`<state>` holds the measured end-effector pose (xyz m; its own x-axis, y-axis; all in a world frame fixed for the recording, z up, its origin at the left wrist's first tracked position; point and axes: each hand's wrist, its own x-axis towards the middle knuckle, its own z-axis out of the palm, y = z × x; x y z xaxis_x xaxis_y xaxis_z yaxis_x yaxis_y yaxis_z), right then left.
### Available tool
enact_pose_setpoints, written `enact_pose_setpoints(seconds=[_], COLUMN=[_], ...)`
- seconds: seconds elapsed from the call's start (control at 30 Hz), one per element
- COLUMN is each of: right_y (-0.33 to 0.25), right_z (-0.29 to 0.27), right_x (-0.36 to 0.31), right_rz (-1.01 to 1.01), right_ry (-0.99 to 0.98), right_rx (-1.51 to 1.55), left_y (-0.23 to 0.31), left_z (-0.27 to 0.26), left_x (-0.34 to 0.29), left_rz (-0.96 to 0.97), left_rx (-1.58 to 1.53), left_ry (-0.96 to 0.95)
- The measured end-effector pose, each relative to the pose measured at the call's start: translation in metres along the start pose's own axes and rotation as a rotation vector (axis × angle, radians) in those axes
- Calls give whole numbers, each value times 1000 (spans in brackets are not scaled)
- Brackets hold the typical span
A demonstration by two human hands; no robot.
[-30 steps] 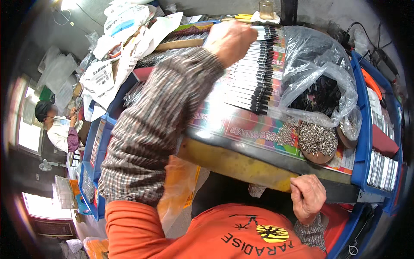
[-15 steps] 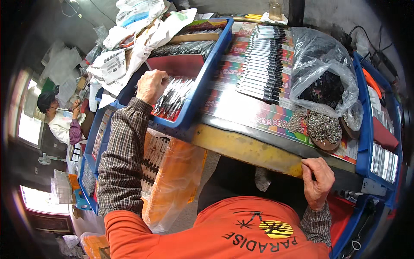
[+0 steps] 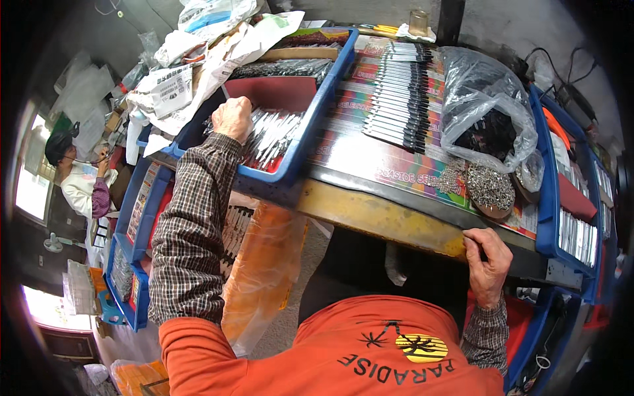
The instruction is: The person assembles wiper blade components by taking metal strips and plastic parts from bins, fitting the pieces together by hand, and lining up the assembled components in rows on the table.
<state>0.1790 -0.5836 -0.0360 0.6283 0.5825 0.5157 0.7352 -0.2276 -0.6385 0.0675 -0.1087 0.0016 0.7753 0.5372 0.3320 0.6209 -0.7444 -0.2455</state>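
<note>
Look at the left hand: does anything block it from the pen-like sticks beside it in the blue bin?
Nothing visible does: the left hand is right beside the pen-like sticks. The dark red divider stands beyond both, not between.

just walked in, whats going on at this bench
The left hand is at the blue bin, over slim pen-like pieces; whether it holds any is hidden. The right hand is by the bench's yellow front edge. A row of slim rods lies beside a clear bag of black parts, with small metal parts heaped nearby.
</note>
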Motion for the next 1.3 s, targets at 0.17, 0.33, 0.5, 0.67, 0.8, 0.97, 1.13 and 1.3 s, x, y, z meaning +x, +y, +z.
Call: enact_pose_setpoints(seconds=[0.17, 0.33, 0.5, 0.67, 0.8, 0.97, 1.13, 1.3], right_y=[-4, -1, -2, 20, 65, 119, 140, 136], right_z=[-14, -40, -82, -132, -176, -211, -212, -215], right_x=[-4, -2, -1, 5, 16, 22, 29, 33], right_rz=[-46, -157, -169, -61, 111, 246, 295, 401], right_ry=[-5, -3, 109, 242, 253, 115, -16, -128], right_rx=[-48, -165, -340, -525, -653, -794, -826, -816], left_y=[-1, -27, -60, -45, -40, -14, 22, 73], left_z=[12, 25, 65, 47, 31, 8, -25, -63], left_x=[8, 4, 20, 13, 12, 3, -26, -54], left_rz=[-56, 35, 127, 104, 74, 46, 72, 98], left_rx=[-47, -88, -68, -166, -287, -472, -667, -813], left_ry=[39, 89, 174, 259, 276, 338, 474, 496])
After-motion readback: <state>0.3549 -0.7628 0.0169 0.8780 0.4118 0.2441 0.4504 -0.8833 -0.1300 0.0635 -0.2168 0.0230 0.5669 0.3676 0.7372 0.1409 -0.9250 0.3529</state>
